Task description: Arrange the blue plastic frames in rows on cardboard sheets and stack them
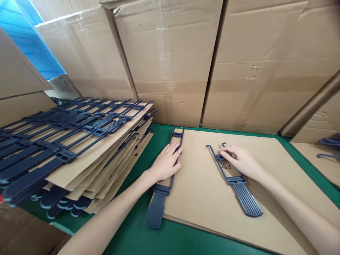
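My left hand (166,163) lies with outstretched fingers across a dark blue plastic bracket (156,208), which has two long rails and a ribbed paddle end. That bracket rests along the left edge of a flat cardboard sheet (196,198), its paddle jutting past the near edge. On the right, my right hand (240,160) is closed, thumb and fingers pinching the crossbar end of a second dark blue bracket (246,199). This one sits slanted over the middle of the sheet, two hooked tips pointing away from me. Printed letters show on the cardboard between its rails.
At left rises a stack of cardboard sheets (117,179) layered with several similar brackets (63,156). Large cardboard boxes (170,63) wall off the back. Beneath everything is a green tabletop (140,226). More dark blue parts (329,141) show at the right edge.
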